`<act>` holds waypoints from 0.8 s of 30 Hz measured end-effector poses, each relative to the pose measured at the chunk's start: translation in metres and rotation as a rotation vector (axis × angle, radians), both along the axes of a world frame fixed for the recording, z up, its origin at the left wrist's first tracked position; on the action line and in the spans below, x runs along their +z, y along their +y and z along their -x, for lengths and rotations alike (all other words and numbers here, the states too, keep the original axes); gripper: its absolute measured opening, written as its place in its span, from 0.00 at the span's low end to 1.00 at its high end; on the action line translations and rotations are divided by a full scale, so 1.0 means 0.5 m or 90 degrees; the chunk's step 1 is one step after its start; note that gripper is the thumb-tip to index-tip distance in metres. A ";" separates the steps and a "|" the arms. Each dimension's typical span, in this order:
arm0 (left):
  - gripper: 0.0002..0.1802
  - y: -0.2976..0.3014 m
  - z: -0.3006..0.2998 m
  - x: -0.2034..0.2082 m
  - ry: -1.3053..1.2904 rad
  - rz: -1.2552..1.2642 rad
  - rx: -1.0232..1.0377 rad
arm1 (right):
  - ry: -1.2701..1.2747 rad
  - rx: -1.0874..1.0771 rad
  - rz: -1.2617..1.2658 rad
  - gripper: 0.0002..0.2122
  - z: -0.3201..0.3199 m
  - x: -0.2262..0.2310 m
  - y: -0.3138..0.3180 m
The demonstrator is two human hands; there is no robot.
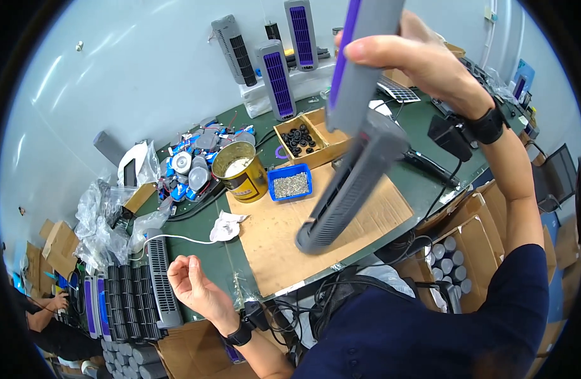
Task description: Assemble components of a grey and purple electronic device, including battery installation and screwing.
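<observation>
Grey panel [360,82], dark housing [350,189], tops tilted right

Appears to be an assembly workshop: has a green workbench [192,254] with a cardboard sheet [271,252], a blue tray [293,198] of small metal pieces [290,185], a wooden box [326,154] of black parts [298,140], several tower housings [278,82] (alike in shape), and a carton [479,243] of grey cylinders [451,259].

I have the right arm running up the right side, its bare forearm [510,164] leaning leftward toward the wrist [475,104]. Up high, my right hand [429,63] grips firmly, thumb [379,50] stretched left, most fingers hidden. Below, my left forearm [262,357] enters from the lower edge; my left hand [203,292] hovers, fingers [180,270] loosely curled.
</observation>
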State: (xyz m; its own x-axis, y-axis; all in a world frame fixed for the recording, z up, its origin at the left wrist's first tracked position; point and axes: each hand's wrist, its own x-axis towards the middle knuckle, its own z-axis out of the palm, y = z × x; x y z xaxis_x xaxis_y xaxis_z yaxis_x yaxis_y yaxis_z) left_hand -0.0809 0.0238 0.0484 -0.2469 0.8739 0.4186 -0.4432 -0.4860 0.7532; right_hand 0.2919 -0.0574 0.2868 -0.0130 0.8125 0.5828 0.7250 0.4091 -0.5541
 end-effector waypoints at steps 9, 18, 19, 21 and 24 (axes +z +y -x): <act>0.55 0.009 -0.099 0.216 0.652 -0.396 0.042 | -0.171 0.055 -0.128 0.37 0.191 -0.060 0.087; 0.61 0.002 -0.063 0.056 0.403 -0.059 -0.308 | 0.147 0.257 -0.052 0.24 0.294 -0.163 0.234; 0.62 0.001 -0.058 0.024 0.361 -0.063 -0.279 | 0.186 0.259 -0.078 0.26 0.296 -0.192 0.257; 0.61 -0.010 -0.049 -0.030 0.370 -0.005 -0.277 | 0.332 0.253 -0.118 0.29 0.294 -0.228 0.272; 0.60 -0.021 -0.059 -0.109 0.364 0.003 -0.266 | 0.262 0.218 -0.015 0.25 0.247 -0.271 0.300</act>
State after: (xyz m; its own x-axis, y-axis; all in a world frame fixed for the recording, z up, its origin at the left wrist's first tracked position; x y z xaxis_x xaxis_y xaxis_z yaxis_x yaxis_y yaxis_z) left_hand -0.0515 0.0131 -0.0061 0.3666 0.8498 0.3786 -0.1262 -0.3578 0.9252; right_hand 0.1685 0.0925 0.1511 -0.0410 0.7888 0.6133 0.2725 0.5994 -0.7527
